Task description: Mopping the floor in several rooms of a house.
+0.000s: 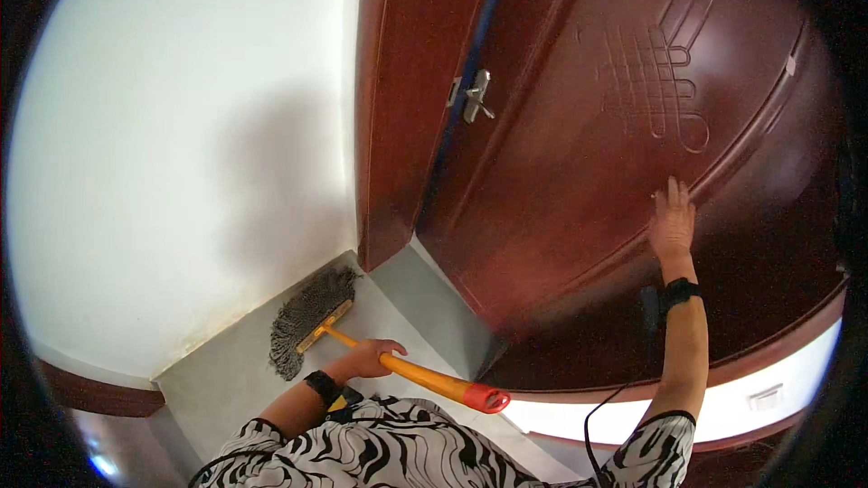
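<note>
My left hand (369,358) is closed around the orange handle (430,378) of a mop, which ends in a red cap (487,398). The mop's grey string head (312,315) rests on the floor beside the white wall. High on the right, my right hand (673,220) lies against a dark red-brown door (542,183), near its curved raised moulding. Its fingers point up and hold nothing that I can make out. The door stands slightly ajar, with a narrow gap beside the frame.
A metal lever handle (479,98) projects from the door near its edge. The door frame (400,102) adjoins the white wall (183,149). Pale grey flooring (224,366) meets a darker grey threshold strip (434,291). A black cable (588,427) hangs by my right arm.
</note>
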`<state>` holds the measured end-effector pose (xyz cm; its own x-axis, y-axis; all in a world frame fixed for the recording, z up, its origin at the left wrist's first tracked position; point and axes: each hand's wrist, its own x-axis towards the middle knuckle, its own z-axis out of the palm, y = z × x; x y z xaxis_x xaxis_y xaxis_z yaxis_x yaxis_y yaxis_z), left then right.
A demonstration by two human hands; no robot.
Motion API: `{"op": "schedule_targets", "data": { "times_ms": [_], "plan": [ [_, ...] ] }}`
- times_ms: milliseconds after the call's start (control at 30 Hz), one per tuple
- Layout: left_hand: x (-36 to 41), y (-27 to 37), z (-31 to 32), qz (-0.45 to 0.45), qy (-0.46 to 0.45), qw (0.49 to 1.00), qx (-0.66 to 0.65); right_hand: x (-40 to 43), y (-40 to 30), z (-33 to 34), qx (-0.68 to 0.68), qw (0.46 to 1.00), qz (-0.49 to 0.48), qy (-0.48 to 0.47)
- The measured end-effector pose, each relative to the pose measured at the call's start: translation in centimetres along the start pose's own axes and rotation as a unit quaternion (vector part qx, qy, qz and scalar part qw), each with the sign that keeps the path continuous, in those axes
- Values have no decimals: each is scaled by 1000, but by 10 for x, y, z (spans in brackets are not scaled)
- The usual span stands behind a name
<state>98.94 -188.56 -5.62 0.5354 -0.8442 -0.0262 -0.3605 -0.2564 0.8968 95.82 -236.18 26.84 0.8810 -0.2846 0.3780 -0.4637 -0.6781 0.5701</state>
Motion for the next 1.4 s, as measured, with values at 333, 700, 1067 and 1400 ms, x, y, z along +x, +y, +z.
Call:
{"op": "schedule_targets", "data": {
  "times_ms": [333,700,1067,1400],
  "plan": [
    [61,2,-51,-70,-77,994,-15,32,2,48,-92,995,35,20],
    [22,-106,-52,22,-171,985,15,-42,-79,-11,-124,987,101,-25],
    [-119,-200,-59,34,-54,998,0,-118,-176,-103,-154,979,131,11],
    [-253,-269,-115,49,-29,997,-53,-167,-308,-197,-181,977,106,-37]
  ]
}}
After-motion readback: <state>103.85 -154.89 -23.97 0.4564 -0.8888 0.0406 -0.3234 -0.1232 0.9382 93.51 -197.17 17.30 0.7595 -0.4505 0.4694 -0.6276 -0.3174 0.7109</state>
